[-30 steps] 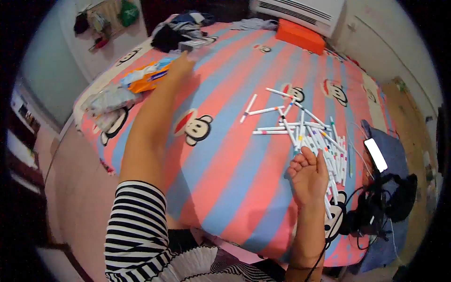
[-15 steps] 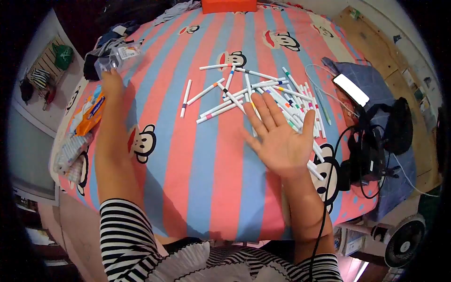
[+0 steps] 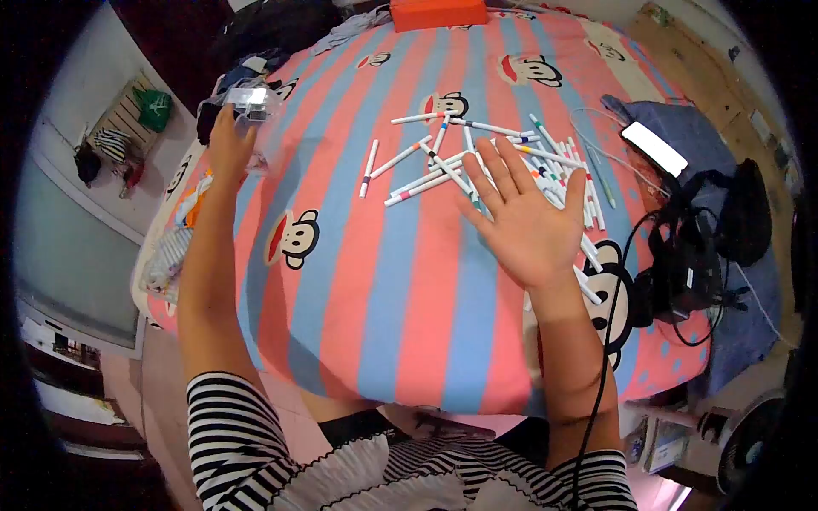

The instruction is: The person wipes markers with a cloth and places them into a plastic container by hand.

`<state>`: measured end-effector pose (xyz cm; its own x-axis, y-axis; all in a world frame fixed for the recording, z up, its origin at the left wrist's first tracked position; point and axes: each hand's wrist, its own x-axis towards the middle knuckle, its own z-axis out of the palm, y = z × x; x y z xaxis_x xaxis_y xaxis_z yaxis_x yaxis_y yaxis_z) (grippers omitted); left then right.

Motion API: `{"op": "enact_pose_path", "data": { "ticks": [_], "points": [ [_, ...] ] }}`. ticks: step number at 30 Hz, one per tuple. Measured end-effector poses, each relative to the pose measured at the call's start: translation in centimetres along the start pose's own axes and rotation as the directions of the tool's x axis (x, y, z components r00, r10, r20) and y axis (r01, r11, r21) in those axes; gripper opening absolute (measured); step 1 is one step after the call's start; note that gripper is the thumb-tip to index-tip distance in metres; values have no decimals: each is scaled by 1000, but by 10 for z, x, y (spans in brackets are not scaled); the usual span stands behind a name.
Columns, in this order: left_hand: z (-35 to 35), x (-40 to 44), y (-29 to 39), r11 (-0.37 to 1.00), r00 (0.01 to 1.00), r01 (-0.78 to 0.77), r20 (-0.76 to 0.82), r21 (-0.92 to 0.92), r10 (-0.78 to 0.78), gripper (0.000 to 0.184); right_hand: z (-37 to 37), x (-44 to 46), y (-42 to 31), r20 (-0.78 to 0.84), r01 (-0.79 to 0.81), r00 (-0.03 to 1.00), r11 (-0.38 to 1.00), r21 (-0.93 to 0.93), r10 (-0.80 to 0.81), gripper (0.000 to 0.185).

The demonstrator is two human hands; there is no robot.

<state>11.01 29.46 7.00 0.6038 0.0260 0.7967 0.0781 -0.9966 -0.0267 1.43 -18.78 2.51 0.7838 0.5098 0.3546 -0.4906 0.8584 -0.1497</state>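
Observation:
On the bed's striped pink and blue cover point(image 3: 366, 298), my right hand point(image 3: 537, 230) is held palm up with its fingers spread and nothing in it. Behind and around it lies a loose pile of white markers point(image 3: 426, 178) with coloured bands. My left hand point(image 3: 232, 140) reaches to the far left, its fingers at a clear plastic container point(image 3: 256, 106) with a pale label. Thumb and fingers look apart there; whether they grip the container cannot be made out.
An orange packet and a clear bag point(image 3: 169, 255) lie by the left forearm. A red box point(image 3: 439, 13) is at the back. At the right are a lit phone point(image 3: 654, 149), a black device point(image 3: 686, 272) with cables, and a fan point(image 3: 754, 447).
The view has swung round and shifted. My right hand has gone from half curled to spread wide. My left hand stays out by the container, which is now beyond its fingers.

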Motion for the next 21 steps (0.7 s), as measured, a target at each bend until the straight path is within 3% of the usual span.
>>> {"op": "enact_pose_path", "data": {
  "ticks": [3, 6, 7, 8, 9, 11, 12, 13, 15, 18, 21],
  "points": [
    [-27, -10, 30, 950, 999, 33, 2, -311, -34, 72, 1, 0, -1, -9, 4, 1000, 1000, 20, -4, 91],
    [-71, -19, 73, 895, 973, -22, 195, -445, 122, 75, 5, -1, 0, 11, -4, 1000, 1000, 31, 3, 91],
    [-81, -28, 84, 892, 934, -273, 122, -361, 335, 75, 5, 0, 1, 21, -7, 1000, 1000, 28, 7, 91],
    [-94, -39, 99, 825, 840, -503, 76, -256, 536, 75, 5, -1, 1, 31, -13, 999, 1000, 26, 13, 91],
    [-128, -45, 144, 850, 789, -451, 323, -273, 522, 74, 5, -1, 1, 40, -21, 999, 999, 25, 20, 90],
    [-147, -68, 182, 828, 647, -386, 521, -406, 557, 66, 5, -1, 1, 36, -12, 999, 1000, -28, 13, 87],
    [-154, -74, 197, 777, 488, -380, 604, -503, 630, 66, 4, -1, 1, 27, -3, 1000, 997, -74, 5, 87],
    [-149, -81, 207, 743, 495, -393, 556, -542, 667, 61, 4, 0, 2, 17, 4, 1000, 993, -120, -2, 86],
    [-138, -102, 212, 670, 501, -415, 461, -615, 733, 51, 0, 0, 6, 42, 21, 999, 903, -430, -3, 84],
    [-142, -105, 188, 566, 755, -118, 297, -816, 585, 39, -3, -3, 14, 51, 12, 997, 568, -823, 53, 75],
    [-154, -108, 152, 506, 834, 188, 409, -842, 371, 37, -2, -6, 35, -32, -81, 986, 307, -948, 162, 72]
  ]
}}
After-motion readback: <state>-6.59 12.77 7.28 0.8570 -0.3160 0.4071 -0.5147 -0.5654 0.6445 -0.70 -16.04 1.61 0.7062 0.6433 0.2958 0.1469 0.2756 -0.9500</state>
